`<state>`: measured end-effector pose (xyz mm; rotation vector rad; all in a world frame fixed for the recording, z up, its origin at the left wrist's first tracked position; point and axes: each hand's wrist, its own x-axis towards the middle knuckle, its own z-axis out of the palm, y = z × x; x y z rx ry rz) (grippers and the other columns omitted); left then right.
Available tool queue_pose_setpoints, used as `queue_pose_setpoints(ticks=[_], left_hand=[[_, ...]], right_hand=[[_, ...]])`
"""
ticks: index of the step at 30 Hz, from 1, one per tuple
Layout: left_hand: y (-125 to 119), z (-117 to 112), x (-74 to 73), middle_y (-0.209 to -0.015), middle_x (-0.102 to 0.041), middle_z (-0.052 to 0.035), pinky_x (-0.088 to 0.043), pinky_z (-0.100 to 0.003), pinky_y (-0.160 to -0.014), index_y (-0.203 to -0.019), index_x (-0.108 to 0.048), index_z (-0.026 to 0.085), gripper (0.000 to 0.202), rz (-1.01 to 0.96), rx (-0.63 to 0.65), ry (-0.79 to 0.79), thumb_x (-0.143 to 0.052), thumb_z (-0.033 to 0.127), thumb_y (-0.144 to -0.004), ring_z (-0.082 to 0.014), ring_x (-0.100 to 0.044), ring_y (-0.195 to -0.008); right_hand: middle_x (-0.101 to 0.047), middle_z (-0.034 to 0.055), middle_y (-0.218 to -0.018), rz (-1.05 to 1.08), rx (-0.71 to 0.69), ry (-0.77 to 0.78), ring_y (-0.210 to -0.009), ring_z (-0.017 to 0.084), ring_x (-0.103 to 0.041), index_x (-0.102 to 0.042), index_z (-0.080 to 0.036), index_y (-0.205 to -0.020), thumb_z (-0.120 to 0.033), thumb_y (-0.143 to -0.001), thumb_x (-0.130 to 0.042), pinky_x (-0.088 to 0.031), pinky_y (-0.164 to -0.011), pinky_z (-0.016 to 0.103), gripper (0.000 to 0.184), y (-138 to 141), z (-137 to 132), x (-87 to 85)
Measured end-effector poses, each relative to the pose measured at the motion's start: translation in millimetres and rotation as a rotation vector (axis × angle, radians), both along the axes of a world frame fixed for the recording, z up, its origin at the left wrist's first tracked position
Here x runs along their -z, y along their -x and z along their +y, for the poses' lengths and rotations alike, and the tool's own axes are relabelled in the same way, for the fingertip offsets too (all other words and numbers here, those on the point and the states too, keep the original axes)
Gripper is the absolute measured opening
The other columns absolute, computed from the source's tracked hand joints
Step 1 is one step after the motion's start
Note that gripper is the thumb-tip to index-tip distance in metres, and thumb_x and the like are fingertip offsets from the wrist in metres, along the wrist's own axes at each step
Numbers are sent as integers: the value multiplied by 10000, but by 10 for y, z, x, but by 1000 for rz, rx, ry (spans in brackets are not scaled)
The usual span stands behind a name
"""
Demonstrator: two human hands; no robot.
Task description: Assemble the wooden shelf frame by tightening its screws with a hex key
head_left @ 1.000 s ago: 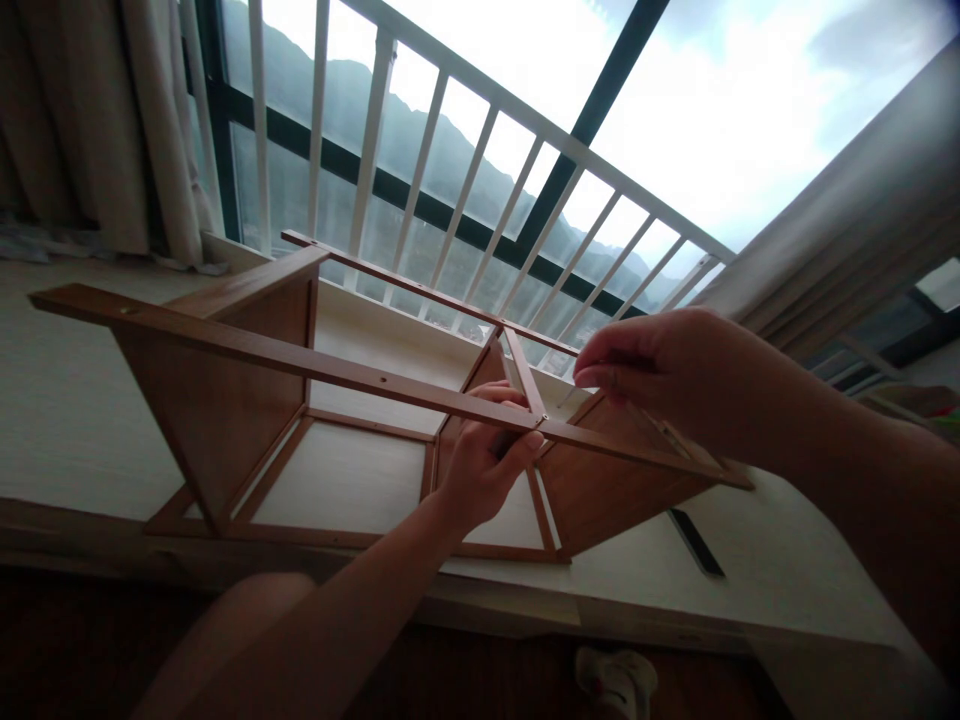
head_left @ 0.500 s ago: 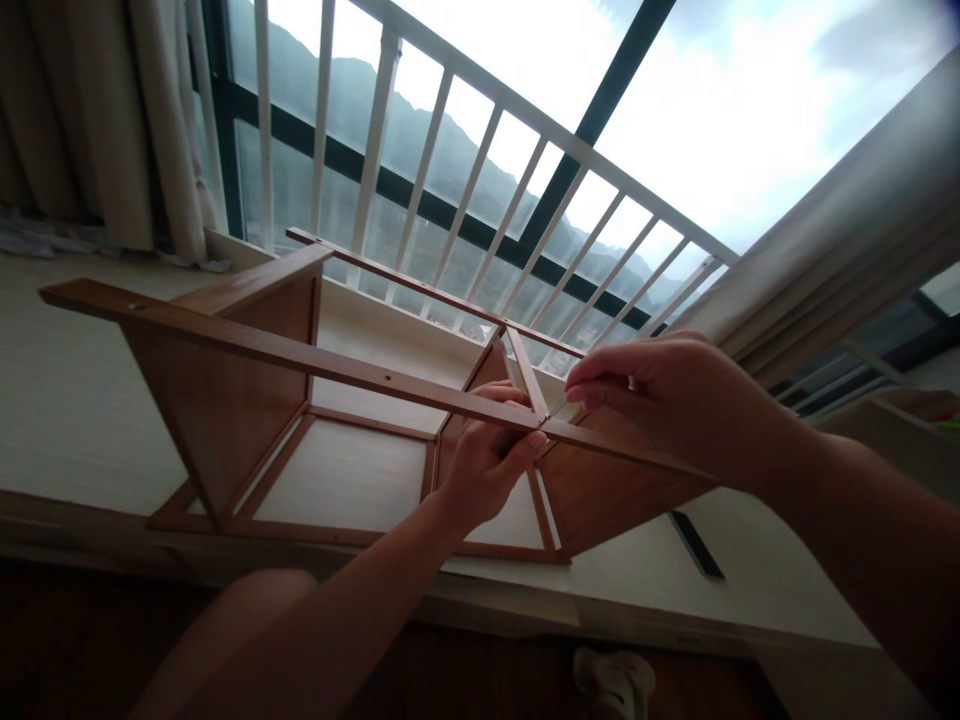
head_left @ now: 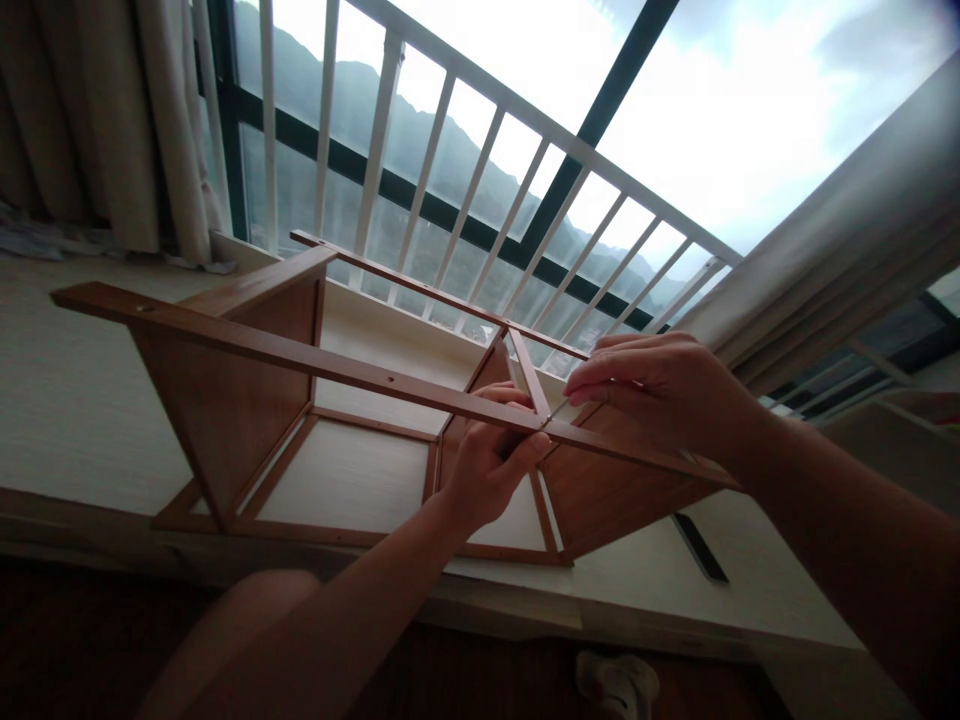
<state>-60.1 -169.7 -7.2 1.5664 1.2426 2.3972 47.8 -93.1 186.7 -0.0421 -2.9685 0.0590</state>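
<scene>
A brown wooden shelf frame (head_left: 270, 350) lies on its side, with panels between its long rails. My left hand (head_left: 487, 455) is wrapped around the near rail from below, at the spot where a crosspiece (head_left: 528, 370) meets it. Its thumb presses on the rail's near face. My right hand (head_left: 652, 385) is just right of that joint, above the rail, with fingers pinched together. Between them is a thin metal rod (head_left: 560, 407), apparently a hex key, its tip at the joint. Most of the rod is hidden by the fingers.
The frame rests on a pale window ledge (head_left: 67, 400). Behind it stand white railings (head_left: 442, 200) and a window. A dark flat phone-like object (head_left: 701, 548) lies at right on the ledge. Curtains (head_left: 112, 130) hang at both sides. A pale object (head_left: 619, 685) is below.
My right hand's fingers have shifted slightly around the metal rod, more of which now shows. The left hand keeps its hold. The whole view has drifted very slightly.
</scene>
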Motion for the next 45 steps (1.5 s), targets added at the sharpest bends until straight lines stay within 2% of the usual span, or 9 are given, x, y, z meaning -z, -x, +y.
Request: queue_pose_setpoints(ticks=[3,7,11,14,19,23,28,35,45], left_hand=[[-2,3,17,-1132,-566,-85,-371,-431,-1063,-881,-615,185,186,-1,-8,16,-589,369,-885,-249,-464,-1210],[0,15,29,-1144,-557,-83,-376,-426,-1061,-941,-612,190,176,2,-14,-7,-592,357,-887,-242,-462,-1217],[0,21,20,-1130,-565,-83,-368,-444,-1071,-901,-610,192,163,20,-15,-9,-575,351,-896,-244,-461,-1215],[-3,15,18,-1138,-564,-81,-369,-439,-1076,-921,-610,194,142,11,-7,-24,-579,331,-897,-238,-465,-1219],[-10,3,32,-1160,-557,-88,-374,-441,-1077,-952,-606,195,151,-5,5,-7,-593,332,-890,-244,-458,-1236],[-17,8,35,-1166,-550,-88,-377,-439,-1077,-956,-607,195,154,-15,6,-17,-595,333,-890,-245,-457,-1237],[-13,11,33,-1153,-556,-86,-367,-436,-1085,-962,-608,194,151,-8,7,-24,-599,325,-887,-244,-453,-1242],[-6,10,31,-1152,-567,-92,-379,-435,-1072,-954,-617,189,173,-3,-1,1,-590,348,-889,-253,-465,-1232],[-8,9,39,-1156,-566,-87,-371,-439,-1084,-966,-616,198,156,-7,6,-12,-596,331,-887,-246,-464,-1234]], right_hand=[[-680,6,-677,-29,162,-7,-590,121,-592,-721,-201,-834,-376,-908,-553,-426,-591,244,254,20,-116,-1],[-550,-8,-466,-90,471,-121,-405,91,-424,-652,-182,-635,-342,-884,-568,-300,-471,266,308,92,-408,-3],[-478,9,-411,-73,517,-260,-370,84,-341,-594,-183,-541,-404,-867,-578,-232,-439,290,394,164,-540,20],[-488,11,-432,-83,541,-250,-389,90,-360,-606,-186,-565,-459,-862,-578,-245,-455,290,404,182,-492,23],[-534,1,-499,-74,502,-256,-456,98,-409,-647,-191,-642,-456,-854,-579,-273,-501,275,347,146,-402,20],[-536,3,-517,-36,500,-272,-468,98,-387,-636,-182,-649,-414,-870,-557,-260,-512,278,330,128,-459,19],[-536,-4,-519,-77,506,-200,-477,110,-407,-641,-190,-669,-400,-874,-564,-274,-530,282,304,117,-509,-50],[-593,-14,-576,-6,304,-199,-513,115,-477,-667,-205,-744,-341,-872,-595,-341,-582,265,200,8,-384,-57],[-665,27,-756,-23,120,-178,-672,125,-564,-662,-198,-812,-260,-901,-558,-383,-634,241,150,-25,-338,-23]])
